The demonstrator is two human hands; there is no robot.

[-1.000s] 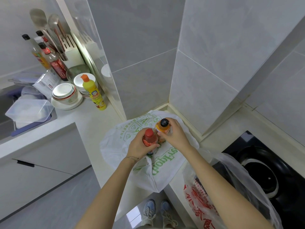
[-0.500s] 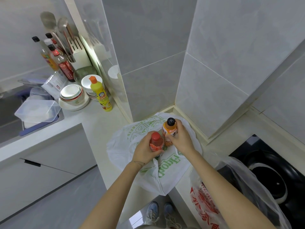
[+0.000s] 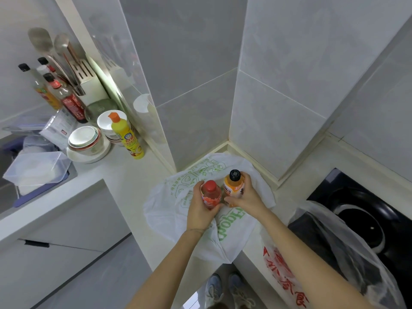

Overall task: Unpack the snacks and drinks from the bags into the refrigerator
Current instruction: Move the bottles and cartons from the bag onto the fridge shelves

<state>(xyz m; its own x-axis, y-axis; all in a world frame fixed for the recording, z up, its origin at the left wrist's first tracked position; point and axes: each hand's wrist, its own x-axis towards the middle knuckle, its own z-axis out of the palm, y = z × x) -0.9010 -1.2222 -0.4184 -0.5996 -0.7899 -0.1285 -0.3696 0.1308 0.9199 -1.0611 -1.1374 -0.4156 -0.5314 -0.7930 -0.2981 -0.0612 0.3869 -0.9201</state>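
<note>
Head: hands [image 3: 200, 211] [image 3: 247, 198] grip two bottles [image 3: 210, 195] [image 3: 234, 186]; bag [image 3: 167, 210] lettering green.

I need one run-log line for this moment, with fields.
stage: unpacking | left-hand grip: red-capped bottle | right-hand grip: black-capped orange bottle | under them: white bag | refrigerator: not in view

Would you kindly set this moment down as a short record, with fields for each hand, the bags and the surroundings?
left hand: left hand grips red-capped bottle
right hand: right hand grips black-capped orange bottle
bottles: upright, side by side, over white bag with green print
second bag: clear bag with red print, on the person's right, partly over black hob
left counter: yellow squeeze bottle, stacked bowls
refrigerator: not in view
</note>
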